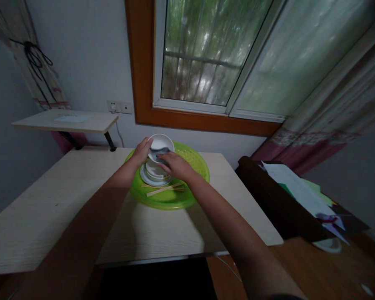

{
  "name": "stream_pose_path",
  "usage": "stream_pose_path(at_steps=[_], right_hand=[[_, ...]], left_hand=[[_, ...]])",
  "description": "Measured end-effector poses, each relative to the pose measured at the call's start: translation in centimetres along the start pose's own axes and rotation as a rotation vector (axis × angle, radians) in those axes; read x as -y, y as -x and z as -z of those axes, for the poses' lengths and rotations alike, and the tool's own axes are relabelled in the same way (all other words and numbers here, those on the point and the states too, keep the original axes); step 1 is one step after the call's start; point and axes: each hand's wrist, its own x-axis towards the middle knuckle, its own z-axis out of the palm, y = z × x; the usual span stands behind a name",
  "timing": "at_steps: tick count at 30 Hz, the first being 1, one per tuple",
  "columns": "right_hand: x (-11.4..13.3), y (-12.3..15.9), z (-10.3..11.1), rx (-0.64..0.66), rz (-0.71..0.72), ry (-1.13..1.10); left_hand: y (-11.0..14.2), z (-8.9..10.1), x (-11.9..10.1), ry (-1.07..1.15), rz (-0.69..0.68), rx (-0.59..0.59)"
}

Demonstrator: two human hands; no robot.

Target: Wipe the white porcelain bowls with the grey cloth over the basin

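Head view: holds a white bowl [161, 142] above the green tray [197, 166], tilted with its inside turned toward the camera, over a stack of bowls [155, 170] set on a white plate [143, 177]. Grips the bowl's left side with the left hand [141, 151], with the thumb clamped over the rim and the other fingers mostly hidden behind. Reaches into the bowl with the right hand [174, 165], with fingers bent and clamped on what looks like a grey cloth [160, 156], against the inner wall; cannot tell the exact spread of the fingertips because of blur. Shows pale chopsticks [162, 190] crossed on the near part of the tray, just in front of the plate, below the right hand. Shows the tray resting on a light wooden table [237, 196], with a small raised shelf [40, 120] to the left. Includes 1 window [206, 54] framed in brown wood beyond the table, 2 curtains [328, 100] at the sides, and papers [295, 183] on dark furniture [262, 191] to the right.
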Motion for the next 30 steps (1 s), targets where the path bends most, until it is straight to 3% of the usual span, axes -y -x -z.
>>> stream_pose_path(at_steps=[2, 8, 15, 19, 30], right_hand=[[0.7, 0.1, 0.3, 0.06, 0.036, 0.046], [0.4, 0.5, 1.3, 0.006, 0.036, 0.038], [0.8, 0.4, 1.2, 0.022, 0.032, 0.254], [1.0, 0.5, 1.7, 0.002, 0.046, 0.206], [1.2, 0.5, 0.2, 0.188, 0.107, 0.086]], left_hand=[[0.0, 0.1, 0.1, -0.03, 0.007, -0.011], [-0.1, 0.1, 0.2, -0.02, -0.034, 0.013], [0.0, -0.1, -0.2, 0.019, -0.028, 0.068], [0.1, 0.1, -0.3, 0.044, -0.049, 0.061], [0.2, -0.2, -0.8, 0.042, -0.005, 0.04]])
